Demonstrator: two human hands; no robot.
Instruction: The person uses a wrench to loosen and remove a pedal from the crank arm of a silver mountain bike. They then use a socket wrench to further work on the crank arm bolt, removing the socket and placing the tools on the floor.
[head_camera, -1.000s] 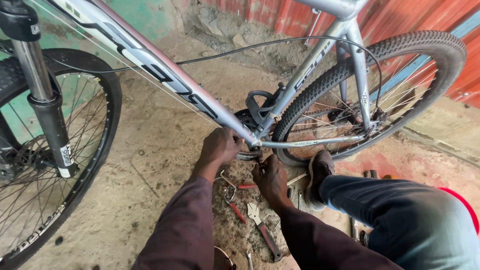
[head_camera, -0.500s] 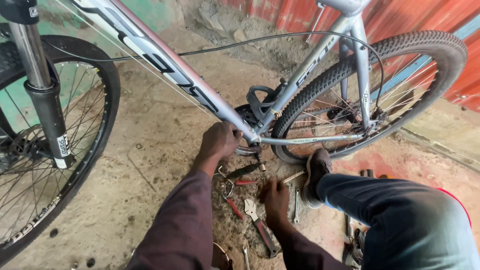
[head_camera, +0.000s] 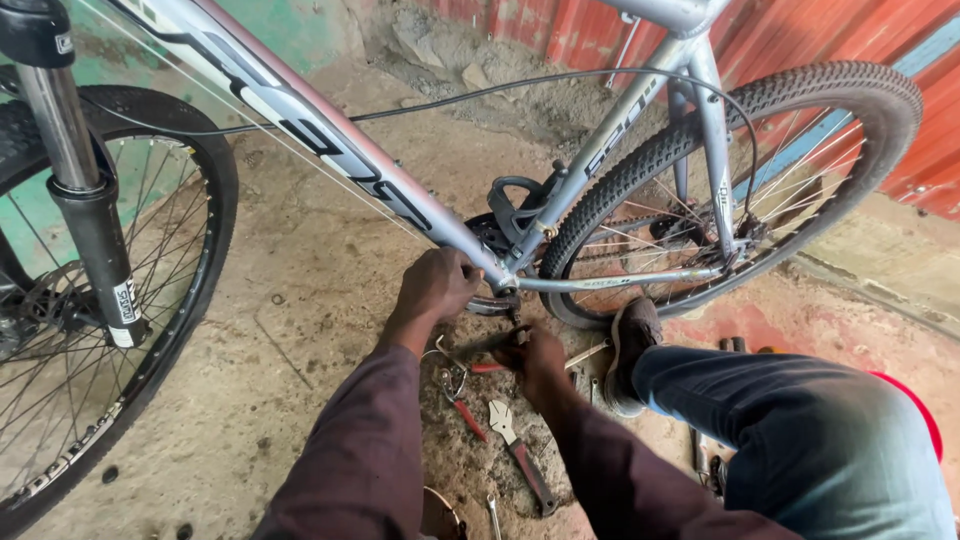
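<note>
A silver bicycle (head_camera: 330, 150) is seen from above, on a dirt floor. Left of its bottom bracket (head_camera: 497, 292), the left hand (head_camera: 437, 283) is kept clenched around the frame. Below the bracket, the right hand (head_camera: 536, 362) has been brought back up from the scattered tools (head_camera: 515, 450), grasping a dark tool (head_camera: 487, 343), so the bracket work appears resumed.

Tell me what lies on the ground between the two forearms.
In the head view, red-handled pliers and an adjustable wrench lie on the dirty floor between the left hand at the bike frame and the right hand.
</note>
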